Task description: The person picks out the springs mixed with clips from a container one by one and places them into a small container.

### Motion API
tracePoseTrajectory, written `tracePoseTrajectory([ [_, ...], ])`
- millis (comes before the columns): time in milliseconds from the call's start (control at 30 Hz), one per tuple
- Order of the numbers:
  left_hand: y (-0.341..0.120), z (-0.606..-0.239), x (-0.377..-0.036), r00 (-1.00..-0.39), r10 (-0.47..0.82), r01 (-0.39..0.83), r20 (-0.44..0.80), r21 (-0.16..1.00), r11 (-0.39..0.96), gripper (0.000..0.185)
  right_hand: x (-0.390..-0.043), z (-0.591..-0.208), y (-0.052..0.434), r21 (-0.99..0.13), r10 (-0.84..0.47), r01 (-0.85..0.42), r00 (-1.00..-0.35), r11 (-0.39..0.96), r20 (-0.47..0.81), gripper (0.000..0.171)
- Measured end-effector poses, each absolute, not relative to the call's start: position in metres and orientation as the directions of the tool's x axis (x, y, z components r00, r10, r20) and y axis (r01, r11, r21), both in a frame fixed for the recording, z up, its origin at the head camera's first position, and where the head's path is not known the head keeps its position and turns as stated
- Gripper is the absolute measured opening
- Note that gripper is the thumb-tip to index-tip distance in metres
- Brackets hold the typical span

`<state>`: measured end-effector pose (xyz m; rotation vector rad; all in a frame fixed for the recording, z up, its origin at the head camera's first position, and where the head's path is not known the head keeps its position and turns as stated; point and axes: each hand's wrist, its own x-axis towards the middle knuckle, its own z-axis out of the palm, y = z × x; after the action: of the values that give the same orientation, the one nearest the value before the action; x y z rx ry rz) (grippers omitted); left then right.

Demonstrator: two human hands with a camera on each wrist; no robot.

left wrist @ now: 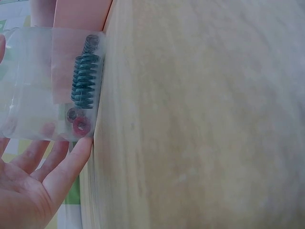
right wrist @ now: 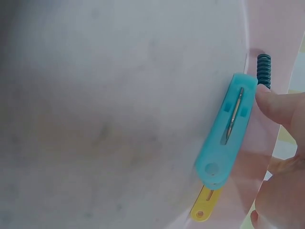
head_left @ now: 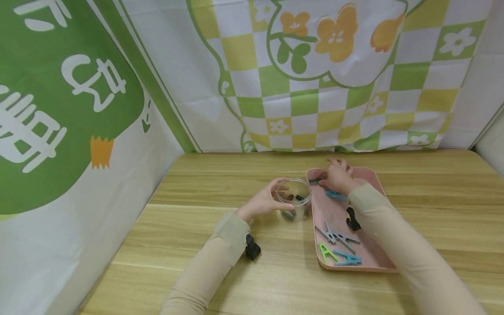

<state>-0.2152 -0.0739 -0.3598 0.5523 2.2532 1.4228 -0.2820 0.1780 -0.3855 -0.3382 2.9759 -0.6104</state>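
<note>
My left hand [head_left: 276, 195] curls round a clear jar [head_left: 294, 199] standing on the wooden table just left of a pink tray [head_left: 374, 175]. In the left wrist view the fingers [left wrist: 52, 174] lie against the jar [left wrist: 52, 83], which holds a dark green spring [left wrist: 85, 78] and small red pieces [left wrist: 78, 125]. My right hand [head_left: 330, 177] is over the tray's far left corner and pinches another dark spring [head_left: 315, 180]. In the right wrist view that spring [right wrist: 263, 69] sits at a fingertip [right wrist: 281, 107], beside a teal clip [right wrist: 228, 133] lying over a yellow clip [right wrist: 205, 207].
More clips lie at the tray's near end: grey [head_left: 337, 237], green [head_left: 326, 251] and blue [head_left: 348, 260]. Patterned cloth walls stand close at the back and along the left. Bare table [head_left: 441, 210] stretches to the right of the tray.
</note>
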Motion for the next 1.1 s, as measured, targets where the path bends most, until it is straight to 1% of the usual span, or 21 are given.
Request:
tracePoseTrajectory([
  [167, -0.074, -0.359, -0.215, -0.833, 0.534, 0.108, -0.141, 0.907, 0.408, 0.079, -0.282, -0.386, 0.178, -0.403, -0.226, -0.187, -0.973, 0.896, -0.05, 0.023],
  [533, -0.074, -0.359, -0.215, -0.836, 0.528, 0.104, -0.15, 0.901, 0.421, 0.079, -0.282, -0.38, 0.178, -0.446, -0.228, -0.176, -0.971, 0.878, -0.066, 0.026],
  [733, -0.074, -0.359, -0.215, -0.83, 0.539, 0.116, -0.145, 0.9, 0.421, 0.08, -0.281, -0.376, 0.179, -0.45, -0.228, -0.17, -0.971, 0.877, -0.077, 0.026],
  [933, -0.074, -0.358, -0.215, -0.828, 0.542, 0.118, -0.145, 0.899, 0.422, 0.079, -0.283, -0.373, 0.18, -0.459, -0.21, -0.155, -0.975, 0.875, -0.07, 0.027],
  [1100, -0.075, -0.356, -0.214, -0.826, 0.543, 0.12, -0.152, 0.894, 0.432, 0.081, -0.28, -0.368, 0.183, -0.447, -0.221, -0.181, -0.975, 0.876, -0.038, 0.025],
])
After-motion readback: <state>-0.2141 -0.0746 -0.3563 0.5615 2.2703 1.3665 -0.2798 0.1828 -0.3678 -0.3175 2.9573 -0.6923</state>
